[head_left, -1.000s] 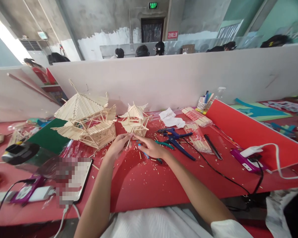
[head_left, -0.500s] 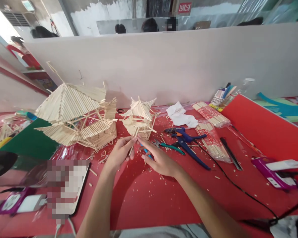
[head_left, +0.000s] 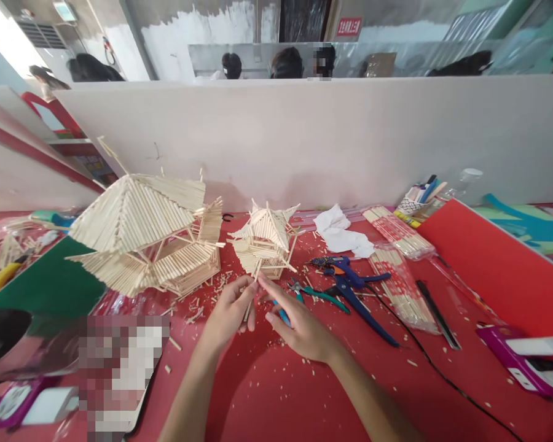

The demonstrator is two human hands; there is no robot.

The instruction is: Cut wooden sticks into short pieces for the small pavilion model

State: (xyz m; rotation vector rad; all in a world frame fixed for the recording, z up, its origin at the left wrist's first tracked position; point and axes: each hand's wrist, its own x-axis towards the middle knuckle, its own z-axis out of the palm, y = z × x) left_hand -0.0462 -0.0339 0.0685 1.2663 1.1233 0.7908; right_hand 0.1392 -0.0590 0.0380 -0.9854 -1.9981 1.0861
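Observation:
My left hand (head_left: 233, 310) is closed on a thin wooden stick (head_left: 257, 269), pinched between thumb and fingers, its upper end pointing at the small stick pavilion. My right hand (head_left: 301, 322) has its index finger stretched to the stick near the left fingertips, with the thumb held apart. Just beyond both hands stands the small pavilion (head_left: 270, 230), built of pale sticks with upturned roof corners. A larger stick pavilion (head_left: 138, 215) is to its left. Teal-handled pliers (head_left: 327, 299) lie right of my right hand, and a blue-handled object (head_left: 283, 314) is partly hidden beneath it.
A blue glue gun (head_left: 345, 270) with a cord and a long blue-handled tool (head_left: 368, 316) lie at right. Beyond are stick packs (head_left: 403, 288), a black cutter knife (head_left: 437, 316), crumpled tissue (head_left: 341, 233) and a red board (head_left: 498, 264). Stick scraps litter the red table (head_left: 276, 393).
The camera view has tilted up, so everything sits lower in the picture. Both hands keep nearly the same pose, with the stick still in my left hand.

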